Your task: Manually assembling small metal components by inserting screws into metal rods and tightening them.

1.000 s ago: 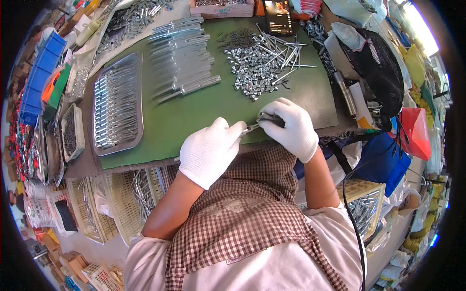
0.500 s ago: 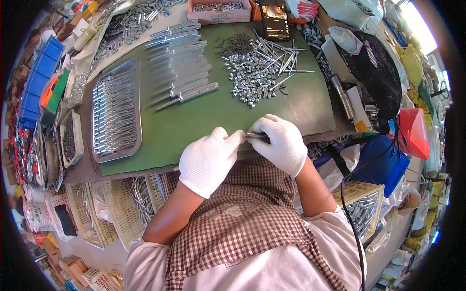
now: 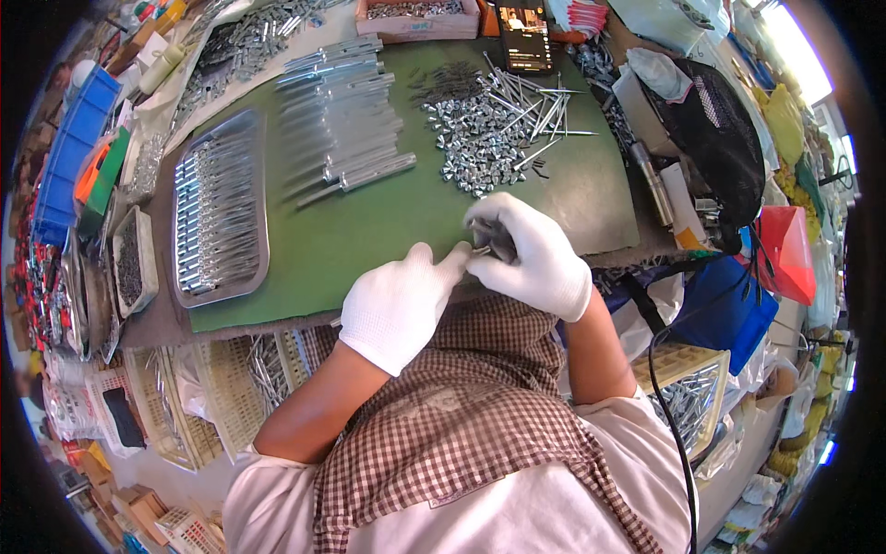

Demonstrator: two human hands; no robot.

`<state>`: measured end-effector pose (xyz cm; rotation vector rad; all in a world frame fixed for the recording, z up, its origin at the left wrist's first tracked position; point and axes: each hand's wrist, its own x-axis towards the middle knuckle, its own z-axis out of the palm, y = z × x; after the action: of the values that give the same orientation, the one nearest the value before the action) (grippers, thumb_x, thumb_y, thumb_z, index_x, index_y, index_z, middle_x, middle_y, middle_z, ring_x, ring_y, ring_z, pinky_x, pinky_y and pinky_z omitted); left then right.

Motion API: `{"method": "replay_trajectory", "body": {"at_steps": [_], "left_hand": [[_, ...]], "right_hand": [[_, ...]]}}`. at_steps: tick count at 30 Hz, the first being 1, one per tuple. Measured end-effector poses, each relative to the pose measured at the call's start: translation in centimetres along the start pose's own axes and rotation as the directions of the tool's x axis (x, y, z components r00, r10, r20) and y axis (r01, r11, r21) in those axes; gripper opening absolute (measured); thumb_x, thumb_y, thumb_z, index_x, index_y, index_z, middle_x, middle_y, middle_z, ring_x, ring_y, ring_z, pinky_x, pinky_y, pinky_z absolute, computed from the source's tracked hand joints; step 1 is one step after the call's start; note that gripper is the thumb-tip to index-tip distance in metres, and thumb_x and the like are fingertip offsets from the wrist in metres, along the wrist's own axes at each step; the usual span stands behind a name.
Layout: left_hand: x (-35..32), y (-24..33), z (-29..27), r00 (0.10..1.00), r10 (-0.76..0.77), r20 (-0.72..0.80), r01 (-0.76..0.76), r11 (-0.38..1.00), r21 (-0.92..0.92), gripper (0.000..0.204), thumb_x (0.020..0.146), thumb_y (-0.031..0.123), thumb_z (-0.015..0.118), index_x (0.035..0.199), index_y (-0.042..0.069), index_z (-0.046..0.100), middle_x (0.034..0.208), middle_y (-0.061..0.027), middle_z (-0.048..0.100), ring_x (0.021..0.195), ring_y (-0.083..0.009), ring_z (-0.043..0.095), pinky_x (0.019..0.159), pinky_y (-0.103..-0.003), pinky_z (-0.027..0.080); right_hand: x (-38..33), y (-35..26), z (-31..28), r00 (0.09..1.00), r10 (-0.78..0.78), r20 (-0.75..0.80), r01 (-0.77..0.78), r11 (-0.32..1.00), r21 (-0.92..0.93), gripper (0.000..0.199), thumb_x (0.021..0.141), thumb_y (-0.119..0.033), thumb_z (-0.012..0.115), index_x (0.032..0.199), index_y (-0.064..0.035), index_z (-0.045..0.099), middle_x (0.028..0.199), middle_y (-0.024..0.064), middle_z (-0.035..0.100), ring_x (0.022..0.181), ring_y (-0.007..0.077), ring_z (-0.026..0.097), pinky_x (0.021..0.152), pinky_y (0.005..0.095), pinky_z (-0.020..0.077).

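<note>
Both hands wear white knit gloves and meet at the near edge of a green mat (image 3: pixel 388 222). My left hand (image 3: pixel 399 303) pinches one end of a small metal part (image 3: pixel 481 249) with thumb and fingers. My right hand (image 3: pixel 531 254) curls around a dark tool and the other end of that part. A heap of small silver metal pieces (image 3: pixel 475 129) with long thin rods lies just beyond my right hand. A row of finished metal shafts (image 3: pixel 341 120) lies farther left on the mat.
A metal tray (image 3: pixel 220 217) of lined-up shafts sits at the mat's left edge. Blue bins (image 3: pixel 69 152) stand far left, a phone (image 3: pixel 522 32) and a box of parts at the back, a black mesh bag (image 3: pixel 711 129) and red container (image 3: pixel 784 249) to the right. Plastic baskets (image 3: pixel 221 397) sit below the table edge.
Both hands stayed together at the mat's near edge, shifting slightly while working the small part. The view tilted a little.
</note>
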<state>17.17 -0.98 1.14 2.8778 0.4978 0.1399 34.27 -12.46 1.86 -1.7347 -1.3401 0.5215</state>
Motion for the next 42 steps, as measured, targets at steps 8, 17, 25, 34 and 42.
{"method": "replay_trajectory", "body": {"at_steps": [8, 17, 25, 34, 42], "left_hand": [[0.1, 0.1, 0.0, 1.000, 0.021, 0.005, -0.021, 0.999, 0.029, 0.031, 0.096, 0.028, 0.063, 0.127, 0.031, 0.066, 0.078, -0.0070, 0.055, 0.057, -0.0289, 0.064, 0.051, -0.043, 0.054], [0.0, 0.1, -0.4, 0.999, 0.044, 0.004, -0.044, 0.998, 0.048, 0.026, 0.094, 0.027, 0.065, 0.120, 0.026, 0.067, 0.079, -0.0061, 0.054, 0.059, -0.0275, 0.064, 0.051, -0.042, 0.053], [1.8, 1.3, -1.3, 0.996, 0.061, 0.062, -0.070, 0.984, 0.163, 0.017, 0.094, 0.026, 0.064, 0.105, 0.013, 0.063, 0.080, -0.0070, 0.059, 0.062, -0.0270, 0.068, 0.054, -0.041, 0.056], [2.0, 1.0, 1.4, 0.990, 0.084, -0.116, -0.088, 0.996, -0.032, 0.021, 0.098, 0.028, 0.061, 0.106, 0.010, 0.068, 0.083, -0.0114, 0.067, 0.070, -0.0323, 0.071, 0.061, -0.045, 0.058], [1.2, 0.8, 1.7, 0.988, 0.044, -0.148, -0.054, 0.996, -0.066, 0.027, 0.097, 0.030, 0.062, 0.115, 0.011, 0.068, 0.085, -0.0103, 0.067, 0.070, -0.0322, 0.071, 0.061, -0.043, 0.059]], "right_hand": [[1.7, 0.9, 4.6, 0.949, 0.249, -0.196, 0.136, 0.238, 0.962, 0.055, 0.105, -0.045, 0.040, 0.065, -0.0071, 0.043, 0.056, -0.0010, 0.031, 0.049, 0.0130, 0.027, 0.046, 0.0300, 0.0234], [0.5, 1.1, 5.9, 0.929, 0.186, -0.319, 0.161, 0.573, 0.804, 0.059, 0.105, -0.040, 0.044, 0.059, -0.0042, 0.046, 0.054, 0.0029, 0.039, 0.050, 0.0146, 0.032, 0.051, 0.0319, 0.0241], [0.5, 0.8, 5.9, 0.894, 0.183, -0.409, 0.220, 0.616, 0.756, 0.063, 0.107, -0.042, 0.039, 0.057, -0.0042, 0.043, 0.053, 0.0035, 0.038, 0.050, 0.0162, 0.033, 0.050, 0.0347, 0.0221], [1.5, 2.2, 5.7, 0.863, 0.351, -0.362, 0.298, 0.226, 0.928, 0.051, 0.101, -0.036, 0.038, 0.058, -0.0097, 0.039, 0.052, -0.0003, 0.031, 0.047, 0.0124, 0.026, 0.046, 0.0305, 0.0204], [1.6, 2.9, 4.4, 0.894, 0.305, -0.328, 0.326, 0.059, 0.944, 0.052, 0.100, -0.043, 0.043, 0.060, -0.0101, 0.037, 0.052, -0.0022, 0.026, 0.046, 0.0134, 0.023, 0.043, 0.0307, 0.0193]]}}
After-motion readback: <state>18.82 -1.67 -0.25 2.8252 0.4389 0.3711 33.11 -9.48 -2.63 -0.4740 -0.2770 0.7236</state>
